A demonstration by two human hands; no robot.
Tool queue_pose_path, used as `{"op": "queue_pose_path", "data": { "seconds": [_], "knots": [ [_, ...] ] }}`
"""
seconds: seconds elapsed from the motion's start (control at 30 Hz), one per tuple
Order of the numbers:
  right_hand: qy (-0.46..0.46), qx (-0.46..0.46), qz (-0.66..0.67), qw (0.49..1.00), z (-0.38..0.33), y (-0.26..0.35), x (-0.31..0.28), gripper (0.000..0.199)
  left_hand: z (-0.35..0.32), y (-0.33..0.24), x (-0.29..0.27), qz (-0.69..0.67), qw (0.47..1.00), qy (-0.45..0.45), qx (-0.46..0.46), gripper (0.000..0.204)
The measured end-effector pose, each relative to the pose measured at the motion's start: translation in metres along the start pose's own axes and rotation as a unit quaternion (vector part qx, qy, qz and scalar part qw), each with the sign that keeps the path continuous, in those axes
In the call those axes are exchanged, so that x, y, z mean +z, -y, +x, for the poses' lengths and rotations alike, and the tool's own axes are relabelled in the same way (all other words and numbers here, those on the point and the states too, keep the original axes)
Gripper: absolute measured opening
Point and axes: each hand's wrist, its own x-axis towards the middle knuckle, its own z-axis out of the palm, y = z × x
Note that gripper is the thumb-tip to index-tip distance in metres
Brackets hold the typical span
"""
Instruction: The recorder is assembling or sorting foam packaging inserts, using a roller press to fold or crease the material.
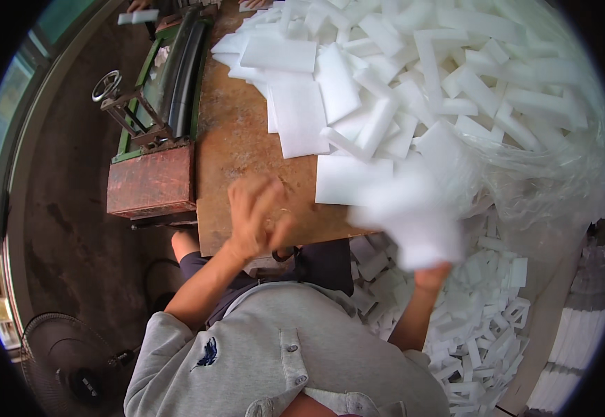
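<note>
The left hand [257,219] hangs raised and blurred, fingers loosely spread, its bare forearm slanting up from the lower left. The right hand [431,276] sits nearer and to the right, mostly hidden, gripping upward, forearm bare.

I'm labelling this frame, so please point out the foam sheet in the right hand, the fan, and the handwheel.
foam sheet [413,222]: head view, middle of the blurred white sheet.
fan [63,365]: head view, its round grille, lower left.
handwheel [106,86]: head view, rim of the small wheel on the green machine.
</note>
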Motion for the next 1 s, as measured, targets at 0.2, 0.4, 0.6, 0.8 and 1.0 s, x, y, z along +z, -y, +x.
{"op": "queue_pose_path", "data": {
  "seconds": [0.2,0.4,0.6,0.8,1.0],
  "knots": [
    [0.146,0.036,0.073,0.986,0.019,0.004,0.000,0.104,0.029,0.077,0.069,-0.068,0.893,0.134,-0.424,0.073],
    [0.182,-0.074,-0.432,0.880,0.057,-0.082,0.101,0.083,0.020,0.084,0.134,-0.083,0.872,0.107,-0.471,0.059],
    [0.164,-0.030,-0.506,0.846,0.111,-0.094,0.155,0.063,0.015,0.105,0.102,-0.274,0.816,0.019,-0.508,0.027],
    [0.036,-0.064,-0.339,0.938,0.099,-0.078,0.127,0.036,-0.006,0.149,-0.036,-0.081,0.905,0.165,-0.383,0.019],
    [0.175,-0.132,-0.313,0.924,0.073,-0.056,0.133,0.034,-0.030,0.140,-0.050,0.097,0.947,0.168,-0.257,0.028]
  ]
}}
